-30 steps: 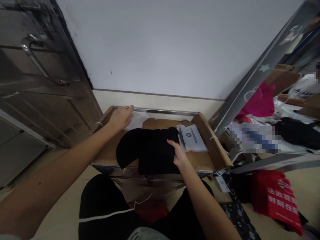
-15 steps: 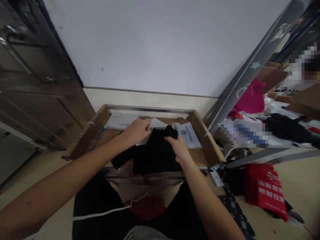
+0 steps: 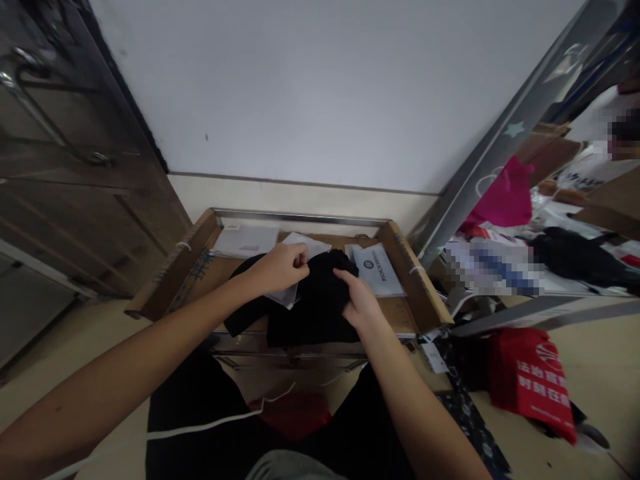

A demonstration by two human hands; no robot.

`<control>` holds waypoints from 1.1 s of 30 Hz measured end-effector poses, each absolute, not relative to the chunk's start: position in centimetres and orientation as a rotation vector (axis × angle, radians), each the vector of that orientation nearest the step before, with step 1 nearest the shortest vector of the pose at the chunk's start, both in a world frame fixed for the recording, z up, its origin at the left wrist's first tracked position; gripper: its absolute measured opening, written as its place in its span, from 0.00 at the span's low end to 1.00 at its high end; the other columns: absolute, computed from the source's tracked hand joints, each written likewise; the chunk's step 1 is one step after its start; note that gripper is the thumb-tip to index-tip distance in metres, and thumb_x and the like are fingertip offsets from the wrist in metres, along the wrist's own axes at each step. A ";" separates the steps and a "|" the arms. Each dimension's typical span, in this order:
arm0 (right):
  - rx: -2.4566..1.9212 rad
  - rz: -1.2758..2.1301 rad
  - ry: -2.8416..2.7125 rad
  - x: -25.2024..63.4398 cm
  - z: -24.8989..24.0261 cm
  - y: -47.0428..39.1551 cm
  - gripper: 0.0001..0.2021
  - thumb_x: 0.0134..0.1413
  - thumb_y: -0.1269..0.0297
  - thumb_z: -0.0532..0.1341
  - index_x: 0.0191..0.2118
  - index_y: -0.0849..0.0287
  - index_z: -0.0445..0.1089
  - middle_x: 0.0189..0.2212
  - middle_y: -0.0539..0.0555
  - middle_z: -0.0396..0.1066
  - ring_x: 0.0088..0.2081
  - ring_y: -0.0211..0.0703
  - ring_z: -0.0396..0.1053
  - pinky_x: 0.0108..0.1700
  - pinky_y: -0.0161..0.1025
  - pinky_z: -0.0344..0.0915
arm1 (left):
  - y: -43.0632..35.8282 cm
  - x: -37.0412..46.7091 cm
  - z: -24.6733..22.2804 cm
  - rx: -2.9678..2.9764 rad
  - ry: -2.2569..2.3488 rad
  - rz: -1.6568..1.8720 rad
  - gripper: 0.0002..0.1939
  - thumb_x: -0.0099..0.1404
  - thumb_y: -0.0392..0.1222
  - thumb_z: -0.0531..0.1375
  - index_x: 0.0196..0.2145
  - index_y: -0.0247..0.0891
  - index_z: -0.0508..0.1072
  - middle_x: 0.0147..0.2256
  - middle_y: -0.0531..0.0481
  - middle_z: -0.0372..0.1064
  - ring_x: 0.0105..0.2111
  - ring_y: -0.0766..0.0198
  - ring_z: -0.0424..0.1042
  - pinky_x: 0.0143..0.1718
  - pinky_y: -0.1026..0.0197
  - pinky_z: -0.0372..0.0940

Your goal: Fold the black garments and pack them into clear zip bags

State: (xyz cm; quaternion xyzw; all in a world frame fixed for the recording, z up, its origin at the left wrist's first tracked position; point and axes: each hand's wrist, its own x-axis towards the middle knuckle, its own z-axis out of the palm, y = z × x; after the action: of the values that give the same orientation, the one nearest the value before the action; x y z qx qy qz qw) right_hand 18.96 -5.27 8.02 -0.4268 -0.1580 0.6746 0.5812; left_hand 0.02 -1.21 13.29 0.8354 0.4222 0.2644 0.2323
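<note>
Soft, matte black cloth (image 3: pixel 320 307) lies bunched under both hands in a shallow cardboard tray (image 3: pixel 423 297) with folded-up walls. The right hand (image 3: pixel 361 305) grasps its gathered edge, thumb on top; the fingers underneath are hidden by the fabric. The left hand (image 3: pixel 285 265) is clenched on a thin, translucent plastic bag (image 3: pixel 284 295) that shows beyond and below the fist; its middle is covered, and whether the cloth is partly inside I cannot tell. Beyond the left hand lies flat, whitish, glossy packaging (image 3: pixel 245 240), its layers too blurred to count. Just right of the right hand lies one rectangular printed packet (image 3: pixel 379 269), its lettering sideways. Two white ties (image 3: pixel 183 246) show, one on each side wall. Farther right of the hands, one crinkled red bag (image 3: pixel 533 380) rests low, its printing cut by folds.
</note>
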 end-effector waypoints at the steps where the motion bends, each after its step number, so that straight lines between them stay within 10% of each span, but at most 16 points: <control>1: -0.982 1.553 -0.415 18.5 8.1 -5.6 0.12 0.41 0.73 0.71 0.36 0.59 0.75 0.29 0.53 0.80 0.35 0.49 0.78 0.40 0.42 0.76 | -1.3 0.1 13.2 2.272 1.144 0.744 0.03 0.57 0.35 0.57 0.27 0.40 0.65 0.22 0.58 0.63 0.23 0.68 0.61 0.27 0.63 0.53; 33: -0.924 1.937 -0.393 15.5 6.6 -5.0 0.04 0.51 0.63 0.63 0.32 0.58 0.73 0.23 0.53 0.76 0.33 0.50 0.78 0.36 0.43 0.75 | -3.4 1.4 11.8 1.807 0.922 0.708 0.04 0.56 0.34 0.57 0.29 0.41 0.63 0.17 0.58 0.64 0.14 0.69 0.63 0.16 0.68 0.56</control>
State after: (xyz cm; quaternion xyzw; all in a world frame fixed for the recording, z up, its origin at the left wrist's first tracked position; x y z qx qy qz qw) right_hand 15.47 -4.97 6.63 -0.3758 -0.1599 0.7874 0.4618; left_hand 1.36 -3.39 11.77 0.7393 0.3774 0.2897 0.4764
